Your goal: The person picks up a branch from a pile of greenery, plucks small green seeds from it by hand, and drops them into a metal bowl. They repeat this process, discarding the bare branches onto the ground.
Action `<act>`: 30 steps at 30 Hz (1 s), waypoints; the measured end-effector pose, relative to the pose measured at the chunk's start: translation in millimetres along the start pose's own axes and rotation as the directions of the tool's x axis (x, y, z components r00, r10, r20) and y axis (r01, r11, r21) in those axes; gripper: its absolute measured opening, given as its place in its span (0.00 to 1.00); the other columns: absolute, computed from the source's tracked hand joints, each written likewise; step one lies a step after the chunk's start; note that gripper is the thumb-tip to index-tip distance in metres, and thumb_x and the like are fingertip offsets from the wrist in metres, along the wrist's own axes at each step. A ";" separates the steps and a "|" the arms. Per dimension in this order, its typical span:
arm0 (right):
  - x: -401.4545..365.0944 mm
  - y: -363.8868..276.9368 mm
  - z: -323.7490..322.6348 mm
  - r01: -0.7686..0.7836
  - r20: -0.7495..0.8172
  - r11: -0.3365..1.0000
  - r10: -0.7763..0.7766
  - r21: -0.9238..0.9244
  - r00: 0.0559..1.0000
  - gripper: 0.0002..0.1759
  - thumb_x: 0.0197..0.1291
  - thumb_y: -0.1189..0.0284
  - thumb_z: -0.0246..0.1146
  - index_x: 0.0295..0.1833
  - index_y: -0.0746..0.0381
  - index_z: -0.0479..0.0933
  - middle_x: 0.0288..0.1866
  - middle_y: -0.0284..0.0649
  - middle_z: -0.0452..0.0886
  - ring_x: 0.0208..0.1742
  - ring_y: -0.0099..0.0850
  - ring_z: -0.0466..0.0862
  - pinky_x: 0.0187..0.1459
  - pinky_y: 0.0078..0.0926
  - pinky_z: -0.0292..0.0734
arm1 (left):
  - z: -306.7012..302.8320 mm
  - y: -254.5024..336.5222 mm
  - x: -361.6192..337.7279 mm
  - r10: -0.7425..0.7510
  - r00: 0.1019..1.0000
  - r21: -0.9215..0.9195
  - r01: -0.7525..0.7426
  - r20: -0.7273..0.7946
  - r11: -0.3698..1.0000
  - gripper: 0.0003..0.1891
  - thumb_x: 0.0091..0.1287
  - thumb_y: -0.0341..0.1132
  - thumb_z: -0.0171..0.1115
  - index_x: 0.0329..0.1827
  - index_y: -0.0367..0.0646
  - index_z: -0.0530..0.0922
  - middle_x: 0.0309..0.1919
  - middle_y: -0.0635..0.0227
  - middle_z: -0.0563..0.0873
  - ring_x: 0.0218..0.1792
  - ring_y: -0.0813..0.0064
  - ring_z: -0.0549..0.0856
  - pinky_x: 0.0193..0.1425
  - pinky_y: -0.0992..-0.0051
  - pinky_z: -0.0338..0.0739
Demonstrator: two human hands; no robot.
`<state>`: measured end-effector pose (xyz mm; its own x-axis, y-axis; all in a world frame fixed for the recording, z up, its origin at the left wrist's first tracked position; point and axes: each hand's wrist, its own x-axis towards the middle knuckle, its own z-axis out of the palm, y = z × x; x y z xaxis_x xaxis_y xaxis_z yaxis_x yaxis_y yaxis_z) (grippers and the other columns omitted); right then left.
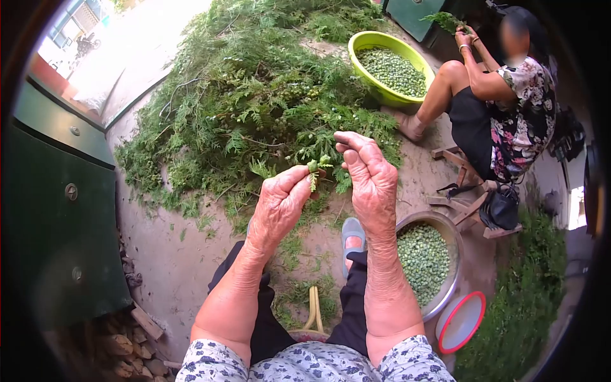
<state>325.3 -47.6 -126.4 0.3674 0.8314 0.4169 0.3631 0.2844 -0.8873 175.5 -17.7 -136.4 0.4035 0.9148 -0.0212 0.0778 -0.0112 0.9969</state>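
A small green sprig is pinched between the thumb and fingers of my left hand, in front of the pile of cut evergreen branches. Just to the right, my right hand is raised with its fingers curved and a gap between them and the thumb; nothing shows in it. A metal basin of small green cones stands on the floor beside my right forearm.
At the upper right a seated person holds a green sprig beside a yellow-green basin of cones. A red-rimmed bowl, wooden stool, green cabinet and stacked firewood stand around.
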 end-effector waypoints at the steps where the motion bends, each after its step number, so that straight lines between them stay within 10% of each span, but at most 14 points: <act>1: 1.0 -1.2 -1.2 -0.040 0.072 0.999 0.039 0.008 0.997 0.13 0.66 0.70 0.55 0.52 0.63 0.77 0.43 0.34 0.81 0.45 0.21 0.79 0.43 0.18 0.73 | -1.5 1.0 -0.9 0.067 0.998 0.098 -0.069 0.022 0.993 0.11 0.65 0.30 0.54 0.45 0.36 0.80 0.25 0.68 0.81 0.25 0.83 0.76 0.30 0.80 0.71; 4: -0.5 -1.6 0.1 -0.144 0.188 0.986 0.128 0.078 0.974 0.10 0.60 0.76 0.59 0.48 0.63 0.78 0.44 0.42 0.82 0.48 0.32 0.80 0.49 0.25 0.73 | -2.3 -5.0 -3.0 0.153 0.988 0.212 -0.157 0.036 0.965 0.09 0.62 0.28 0.55 0.43 0.33 0.78 0.27 0.58 0.81 0.27 0.70 0.80 0.34 0.74 0.74; 7: -3.3 0.6 3.1 0.100 0.323 0.994 -0.079 -0.050 0.943 0.12 0.52 0.79 0.62 0.44 0.63 0.80 0.40 0.43 0.82 0.45 0.41 0.79 0.48 0.31 0.73 | -2.9 -10.3 -4.1 0.292 0.955 0.301 -0.293 0.048 0.908 0.08 0.60 0.28 0.56 0.40 0.34 0.77 0.28 0.53 0.79 0.27 0.58 0.80 0.33 0.71 0.74; 14: -2.2 -2.9 5.4 0.171 0.405 0.982 -0.127 -0.075 0.905 0.12 0.51 0.79 0.63 0.44 0.63 0.80 0.35 0.40 0.81 0.38 0.33 0.79 0.43 0.26 0.74 | -11.3 -3.9 -9.6 0.197 0.976 0.402 -0.218 0.095 0.889 0.07 0.61 0.29 0.55 0.37 0.33 0.77 0.24 0.57 0.79 0.23 0.61 0.79 0.30 0.71 0.73; 17: -5.6 -6.8 11.5 -0.129 0.330 0.987 0.091 0.096 0.940 0.08 0.54 0.78 0.64 0.41 0.65 0.81 0.33 0.35 0.81 0.34 0.24 0.78 0.37 0.21 0.74 | -8.5 7.1 -9.8 0.213 0.976 0.263 -0.195 -0.043 0.945 0.08 0.61 0.29 0.57 0.36 0.32 0.78 0.23 0.61 0.79 0.21 0.72 0.78 0.29 0.74 0.72; 19: -7.3 -5.0 14.1 -0.602 0.368 0.597 0.478 0.530 0.798 0.08 0.56 0.74 0.65 0.43 0.62 0.81 0.33 0.31 0.81 0.37 0.17 0.78 0.38 0.18 0.74 | -6.4 3.9 -8.4 0.224 0.974 0.239 -0.209 -0.037 0.948 0.08 0.61 0.30 0.57 0.36 0.33 0.78 0.23 0.62 0.79 0.21 0.72 0.77 0.28 0.74 0.72; 22: -7.1 0.4 16.3 -0.641 0.390 0.397 0.549 0.657 0.739 0.08 0.59 0.72 0.63 0.42 0.65 0.80 0.32 0.30 0.79 0.31 0.18 0.75 0.31 0.13 0.71 | -6.9 0.5 -3.6 0.065 0.997 0.093 -0.062 -0.031 0.994 0.06 0.60 0.28 0.58 0.34 0.32 0.78 0.23 0.63 0.78 0.22 0.74 0.77 0.27 0.76 0.70; 24: -10.3 5.2 18.9 -0.645 0.447 0.262 0.537 0.718 0.715 0.09 0.59 0.71 0.64 0.43 0.64 0.79 0.32 0.30 0.79 0.30 0.18 0.75 0.30 0.13 0.70 | -7.8 -13.8 1.1 0.509 0.860 0.254 -0.493 0.003 0.832 0.04 0.57 0.26 0.59 0.31 0.33 0.76 0.22 0.63 0.78 0.22 0.74 0.77 0.26 0.77 0.68; 30: -16.4 4.5 30.4 -0.594 0.417 0.091 0.627 0.799 0.658 0.11 0.59 0.70 0.63 0.45 0.65 0.76 0.32 0.33 0.78 0.29 0.19 0.74 0.30 0.14 0.70 | -7.3 -18.8 4.6 0.705 0.708 0.375 -0.660 0.021 0.651 0.13 0.46 0.17 0.61 0.35 0.40 0.76 0.25 0.64 0.78 0.26 0.67 0.79 0.28 0.76 0.74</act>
<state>294.8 -45.4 -143.3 0.1120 0.9244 -0.3645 -0.8694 -0.0866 -0.4865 169.3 -10.4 -154.7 0.3601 0.6315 0.6866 0.1261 -0.7622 0.6349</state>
